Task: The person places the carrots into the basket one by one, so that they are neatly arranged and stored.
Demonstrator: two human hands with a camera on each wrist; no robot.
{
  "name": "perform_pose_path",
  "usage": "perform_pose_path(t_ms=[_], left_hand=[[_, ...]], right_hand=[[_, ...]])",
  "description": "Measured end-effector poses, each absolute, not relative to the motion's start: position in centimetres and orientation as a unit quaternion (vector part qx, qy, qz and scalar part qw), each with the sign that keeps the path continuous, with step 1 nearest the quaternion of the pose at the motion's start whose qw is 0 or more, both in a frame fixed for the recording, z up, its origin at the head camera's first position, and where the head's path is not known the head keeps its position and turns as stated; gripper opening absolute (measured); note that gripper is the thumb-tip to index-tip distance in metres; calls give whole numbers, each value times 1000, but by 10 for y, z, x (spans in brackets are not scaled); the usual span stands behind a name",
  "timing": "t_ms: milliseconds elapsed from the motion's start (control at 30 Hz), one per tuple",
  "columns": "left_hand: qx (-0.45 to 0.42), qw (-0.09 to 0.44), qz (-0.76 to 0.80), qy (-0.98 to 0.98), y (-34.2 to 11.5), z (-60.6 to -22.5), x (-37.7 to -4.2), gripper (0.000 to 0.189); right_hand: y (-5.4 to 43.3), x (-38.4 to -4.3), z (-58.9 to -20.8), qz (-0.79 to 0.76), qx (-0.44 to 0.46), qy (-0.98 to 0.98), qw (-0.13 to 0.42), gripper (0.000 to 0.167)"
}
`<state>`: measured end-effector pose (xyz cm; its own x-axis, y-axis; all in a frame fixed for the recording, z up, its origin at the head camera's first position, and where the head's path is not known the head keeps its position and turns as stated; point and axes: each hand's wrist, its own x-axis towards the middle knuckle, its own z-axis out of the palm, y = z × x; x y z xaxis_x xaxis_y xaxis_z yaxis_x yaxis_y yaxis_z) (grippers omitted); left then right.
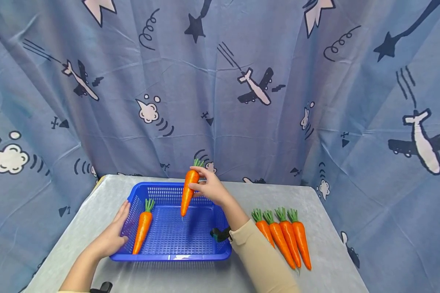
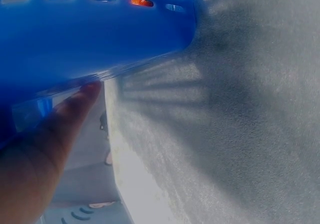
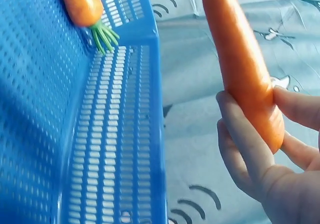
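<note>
R hand (image 1: 212, 188) pinches carrot (image 1: 188, 194) over basket (image 1: 146, 257), L hand (image 1: 111, 237) rests straight-fingered against its side; prob. placing step, next needs gentle lowering.

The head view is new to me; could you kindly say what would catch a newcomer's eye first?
Likely the orange carrot in the right hand, held up at the far side of the blue basket. Then perhaps the lone carrot lying in the basket's left side and the four carrots on the table to its right.
</note>
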<state>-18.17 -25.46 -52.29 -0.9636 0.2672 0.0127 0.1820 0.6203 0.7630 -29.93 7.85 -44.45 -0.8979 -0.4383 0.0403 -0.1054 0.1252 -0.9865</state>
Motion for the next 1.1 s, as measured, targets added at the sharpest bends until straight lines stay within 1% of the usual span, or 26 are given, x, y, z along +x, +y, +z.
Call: perform_pose_path(t_ms=[200,400,600,1100], left_hand=[[140,34,422,895,-255,-523,-181,102],[133,48,428,893,-256,-524,-181,103],[133,47,420,897,-257,-524,-182,103],[129,48,423,895,-255,-523,-183,103]], right_hand=[[52,-300,-450,-644,-178,729,150,56],[28,-300,-461,-643,-168,727,171,54],[9,-298,-468,-643,-165,723,191,53],[-27,-290,-490,-612,-149,752,197,58]])
